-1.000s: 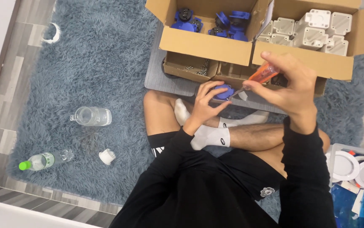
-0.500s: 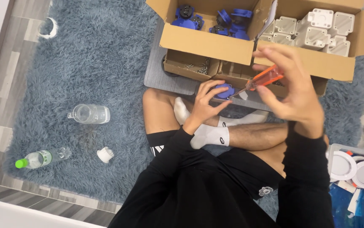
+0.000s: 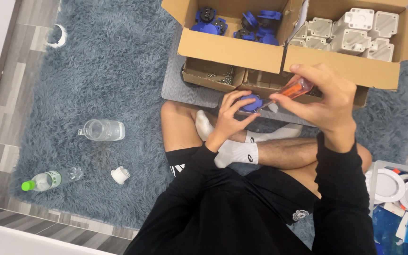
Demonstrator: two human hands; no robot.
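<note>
With the left hand (image 3: 230, 113) gripping the blue socket part (image 3: 250, 103) above the crossed legs and the right hand (image 3: 320, 97) holding the orange-handled screwdriver (image 3: 293, 89) against it, a tilted tip could slip off.

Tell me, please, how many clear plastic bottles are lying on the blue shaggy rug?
2: a wide clear plastic bottle lies uncapped left of the person's knee; a slimmer green-capped bottle lies nearer the rug's lower-left edge. None seems hidden.

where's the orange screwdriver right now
In the head view, right of centre: the orange screwdriver is in the right hand, tip at the blue part held by the left hand.
</note>
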